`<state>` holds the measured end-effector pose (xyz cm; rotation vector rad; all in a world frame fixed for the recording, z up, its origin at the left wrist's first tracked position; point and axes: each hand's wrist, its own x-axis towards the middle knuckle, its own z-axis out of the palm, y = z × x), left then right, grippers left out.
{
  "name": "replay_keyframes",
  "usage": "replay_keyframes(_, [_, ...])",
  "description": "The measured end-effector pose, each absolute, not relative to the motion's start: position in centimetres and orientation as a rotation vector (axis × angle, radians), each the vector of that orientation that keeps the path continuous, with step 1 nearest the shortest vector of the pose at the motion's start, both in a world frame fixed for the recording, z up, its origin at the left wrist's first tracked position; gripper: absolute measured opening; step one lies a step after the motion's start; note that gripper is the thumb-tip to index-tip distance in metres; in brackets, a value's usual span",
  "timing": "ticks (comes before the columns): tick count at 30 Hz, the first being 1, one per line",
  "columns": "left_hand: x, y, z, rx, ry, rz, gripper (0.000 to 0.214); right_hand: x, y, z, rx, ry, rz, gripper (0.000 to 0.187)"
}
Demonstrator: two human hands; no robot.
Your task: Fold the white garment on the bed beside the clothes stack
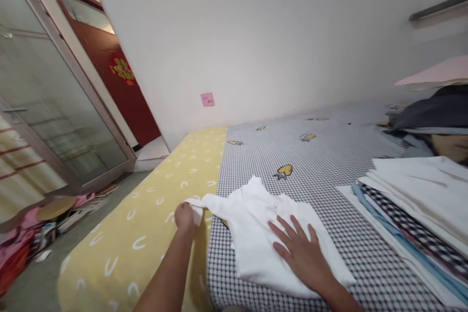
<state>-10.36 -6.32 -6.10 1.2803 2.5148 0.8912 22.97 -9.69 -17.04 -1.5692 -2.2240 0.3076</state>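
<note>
A white shirt [252, 234] lies partly folded on the checked bedding in front of me, its collar end pointing toward the wall. My left hand [185, 217] is closed on the end of one sleeve, which is drawn out to the left over the yellow cloth. My right hand [302, 253] rests flat on the body of the shirt with the fingers spread. The far sleeve does not show clearly.
To the right stands a stack of folded clothes [413, 224], with a pile of dark garments [431, 112] behind it. Yellow patterned cloth [146, 214] covers the left side of the bed. Assorted items lie on the floor by a glass door [54, 87].
</note>
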Motion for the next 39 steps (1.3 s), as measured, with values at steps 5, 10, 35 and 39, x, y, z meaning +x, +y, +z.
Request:
replay_keyframes(5, [-5.6, -6.1, -5.4, 1.459, 2.417, 0.748, 0.023, 23.4, -9.3, -15.7, -1.606, -2.186, 0.570, 0.053])
replay_keyframes(10, [-2.0, -8.0, -6.5, 1.807, 2.255, 0.503, 0.037, 27.2, -5.4, -12.6, -1.515, -1.829, 0.665, 0.057])
replay_keyframes(35, [1.0, -8.7, -10.3, 2.312, 1.862, 0.638, 0.040, 30.0, -1.8, -11.4, -1.626, -2.019, 0.564, 0.034])
replay_keyframes(39, [0.7, -10.9, -7.9, 2.415, 1.749, 0.856, 0.035, 31.1, -5.4, -8.7, -1.367, -2.068, 0.167, 0.019])
